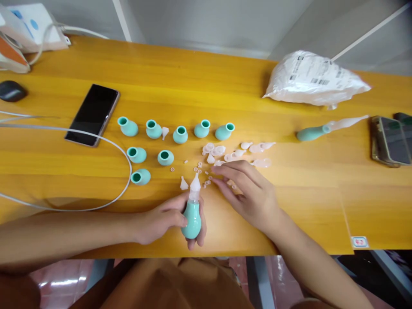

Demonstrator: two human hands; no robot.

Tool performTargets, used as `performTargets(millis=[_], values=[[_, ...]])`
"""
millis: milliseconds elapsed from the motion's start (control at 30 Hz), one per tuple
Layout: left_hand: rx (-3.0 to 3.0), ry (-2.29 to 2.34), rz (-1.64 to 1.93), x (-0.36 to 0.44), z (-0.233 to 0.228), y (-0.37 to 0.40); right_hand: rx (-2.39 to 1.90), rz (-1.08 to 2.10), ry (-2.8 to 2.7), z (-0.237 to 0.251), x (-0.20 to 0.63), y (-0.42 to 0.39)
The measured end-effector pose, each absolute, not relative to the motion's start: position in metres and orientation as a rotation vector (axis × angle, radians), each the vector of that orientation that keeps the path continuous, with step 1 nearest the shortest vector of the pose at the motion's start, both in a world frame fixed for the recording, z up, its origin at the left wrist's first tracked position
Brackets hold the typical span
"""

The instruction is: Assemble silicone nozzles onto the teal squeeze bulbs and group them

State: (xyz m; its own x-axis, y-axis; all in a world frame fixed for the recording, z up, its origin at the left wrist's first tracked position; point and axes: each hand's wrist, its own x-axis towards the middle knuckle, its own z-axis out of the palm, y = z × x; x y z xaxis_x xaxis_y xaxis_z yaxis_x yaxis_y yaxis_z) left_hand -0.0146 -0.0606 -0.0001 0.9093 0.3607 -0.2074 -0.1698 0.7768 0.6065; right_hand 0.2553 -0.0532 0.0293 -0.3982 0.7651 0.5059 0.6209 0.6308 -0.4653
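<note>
A: What does the surface look like?

B: A long orange wooden table (199,77) runs across the frame, with a grey wall behind it along the top. Below its near edge, at the bottom, there is reddish floor.

A: And the hands?

B: The left hand (161,221) sits low in the centre, fingers curled around a teal bulb (192,219) that already carries a clear tip (195,185) pointing up the frame. The right hand (249,191) lies just beside it, to the right, fingers stretched nearly flat and loosely spread over small pinkish rings (206,176); whether it pinches one I cannot tell.

A: What surrounds them?

B: Eight open teal bulbs (165,157) stand or lie in rows left of centre. A heap of clear tips (238,152) lies just above the right hand. A finished teal piece (317,131) lies well apart at right, below a white plastic bag (313,77).

A: Anything else?

B: A dark phone (93,113) at upper left, a white cable (96,137) looping past it, a black mouse (12,91) at the left edge, and another phone (389,139) at far right.
</note>
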Motion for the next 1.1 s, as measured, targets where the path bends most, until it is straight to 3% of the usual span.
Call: performTargets(millis=[133, 433, 633, 800, 967, 1100], values=[[0.71, 0.312, 0.277, -0.014, 0.004, -0.058, -1.05, 0.192, -2.021, 0.044, 0.258, -0.059], [1.172, 0.336, 0.317, -0.013, 0.013, -0.053, -1.014, 0.726, -2.024, 0.046, 0.247, -0.074], [1.436, 0.362, 0.38, -0.012, 0.015, -0.05, -0.969, 1.43, -1.706, 0.048, 0.243, -0.081], [1.487, 0.327, 0.551, -0.007, 0.016, -0.05, -0.854, 2.005, -1.045, 0.04, 0.238, -0.083], [1.393, 0.429, 0.836, -0.008, 0.014, -0.056, -0.848, 2.077, -1.018, 0.042, 0.234, -0.083], [1.416, 0.571, 0.792, -0.013, 0.018, -0.053, -0.848, 2.137, -1.118, 0.041, 0.231, -0.086]])
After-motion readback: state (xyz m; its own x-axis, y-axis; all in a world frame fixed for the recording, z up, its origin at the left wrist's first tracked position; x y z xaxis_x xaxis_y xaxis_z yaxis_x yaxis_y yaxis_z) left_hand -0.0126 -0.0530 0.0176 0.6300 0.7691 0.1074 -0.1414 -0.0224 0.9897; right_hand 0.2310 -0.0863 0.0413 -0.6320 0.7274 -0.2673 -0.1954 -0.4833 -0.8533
